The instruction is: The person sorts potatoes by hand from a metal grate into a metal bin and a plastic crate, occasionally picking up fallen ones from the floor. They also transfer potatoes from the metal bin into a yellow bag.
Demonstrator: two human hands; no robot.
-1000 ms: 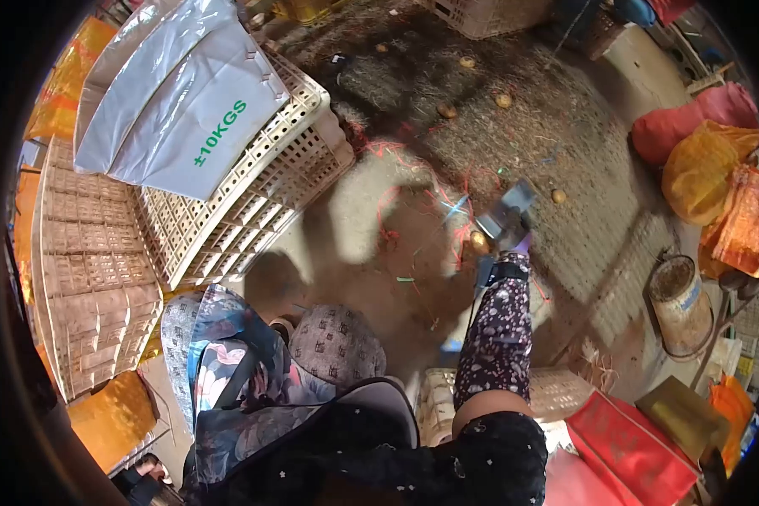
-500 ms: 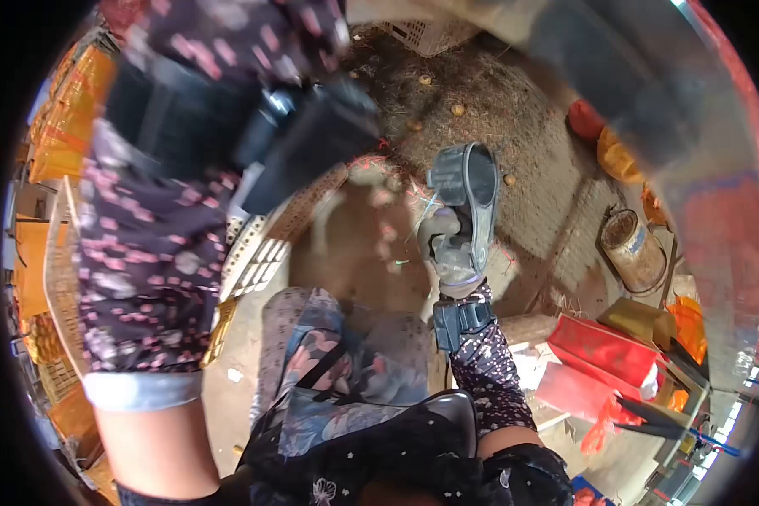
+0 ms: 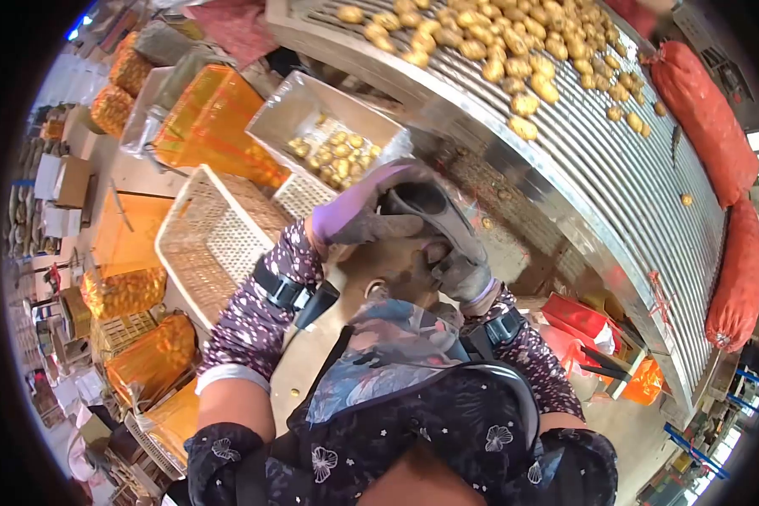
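Both gloved hands meet in front of the chest on one dark scoop (image 3: 430, 211). The left hand (image 3: 367, 215), in a purple glove, is closed over the scoop's near edge. The right hand (image 3: 460, 270), in a grey glove, grips it from below, fingers curled shut. The scoop lies between the two hands, touching both; its contents cannot be made out.

Just left of the left hand stands a pale lattice crate (image 3: 215, 240), its interior bare as far as visible. Just beyond the hands, a grey tray (image 3: 299, 114) holds small potatoes (image 3: 333, 152). Orange mesh bags (image 3: 207, 126) sit left of it. Farther out, a slatted metal conveyor (image 3: 599, 160) carries loose potatoes. Red sacks (image 3: 708, 118) lie beyond it. No writing is legible.
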